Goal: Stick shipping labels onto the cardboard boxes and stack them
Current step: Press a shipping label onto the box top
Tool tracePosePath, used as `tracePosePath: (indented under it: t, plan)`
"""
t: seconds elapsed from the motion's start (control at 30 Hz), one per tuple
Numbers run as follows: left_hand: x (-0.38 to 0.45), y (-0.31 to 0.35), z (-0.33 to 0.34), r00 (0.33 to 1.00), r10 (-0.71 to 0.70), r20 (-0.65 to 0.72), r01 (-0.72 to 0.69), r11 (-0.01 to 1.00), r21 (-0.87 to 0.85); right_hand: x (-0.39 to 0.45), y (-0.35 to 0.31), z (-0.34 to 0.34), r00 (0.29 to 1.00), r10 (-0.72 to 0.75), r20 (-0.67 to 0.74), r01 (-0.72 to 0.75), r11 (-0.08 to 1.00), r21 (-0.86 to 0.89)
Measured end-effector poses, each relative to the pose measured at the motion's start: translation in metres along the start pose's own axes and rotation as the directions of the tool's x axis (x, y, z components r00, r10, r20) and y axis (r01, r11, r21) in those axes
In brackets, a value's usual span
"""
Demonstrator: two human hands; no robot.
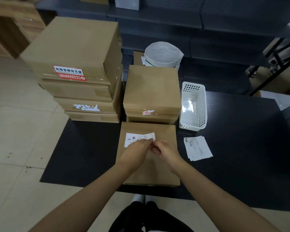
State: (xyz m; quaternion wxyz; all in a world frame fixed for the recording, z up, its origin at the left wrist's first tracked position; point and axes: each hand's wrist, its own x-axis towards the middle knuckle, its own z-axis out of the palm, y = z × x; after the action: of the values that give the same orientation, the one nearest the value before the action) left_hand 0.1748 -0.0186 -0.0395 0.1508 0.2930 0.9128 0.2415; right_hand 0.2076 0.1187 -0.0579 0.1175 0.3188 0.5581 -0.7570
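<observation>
A flat cardboard box (164,131) lies on the black table (241,139) right in front of me. Over its far left part hangs a white shipping label (137,137). My left hand (137,150) pinches the label's near edge, and my right hand (164,150) pinches the same edge at the label's right corner. A small pile of loose labels (197,148) lies on the table to the right of the box. Behind it stands a stack of two boxes (151,91), and a taller stack of several boxes (77,67) stands to the left.
A white perforated plastic basket (193,106) stands right of the short stack. Behind it sits a white round bin (163,54). Dark shelving (208,22) runs along the back. Tiled floor (20,123) lies to the left of the table.
</observation>
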Motion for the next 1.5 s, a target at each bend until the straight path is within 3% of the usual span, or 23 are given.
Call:
tracePosePath:
  t: [0.8, 0.9, 1.07, 1.27, 1.33, 1.4, 1.5]
  plan:
    - [0.0, -0.005, 0.008, 1.0, -0.009, -0.009, 0.009, 1.0, 0.018, 0.0, 0.012, -0.002, 0.994, -0.106, 0.0, 0.105, 0.985, -0.139]
    - [-0.002, -0.002, 0.006, 0.998, -0.018, -0.062, 0.01, 0.992, -0.126, -0.002, 0.011, -0.003, 0.987, -0.162, -0.006, 0.158, 0.969, -0.192]
    - [0.001, 0.003, -0.001, 0.984, -0.162, -0.074, 0.118, 0.903, -0.414, -0.01, 0.007, -0.007, 0.956, -0.284, 0.071, 0.291, 0.896, -0.335]
    - [0.001, 0.001, -0.014, 0.989, -0.145, -0.009, 0.13, 0.912, -0.389, -0.016, 0.0, -0.008, 0.927, -0.332, 0.174, 0.375, 0.811, -0.449]
    - [0.001, 0.002, -0.015, 0.976, -0.206, -0.067, 0.163, 0.902, -0.399, -0.017, 0.001, -0.007, 0.933, -0.335, 0.133, 0.359, 0.829, -0.428]
    - [0.003, 0.001, -0.018, 0.93, -0.346, -0.124, 0.235, 0.819, -0.524, -0.017, -0.001, -0.006, 0.958, -0.287, 0.017, 0.276, 0.901, -0.334]
    - [0.008, 0.001, -0.027, 0.836, -0.543, -0.082, 0.313, 0.595, -0.74, -0.013, -0.005, -0.012, 0.987, -0.05, -0.151, 0.059, 0.997, 0.054]
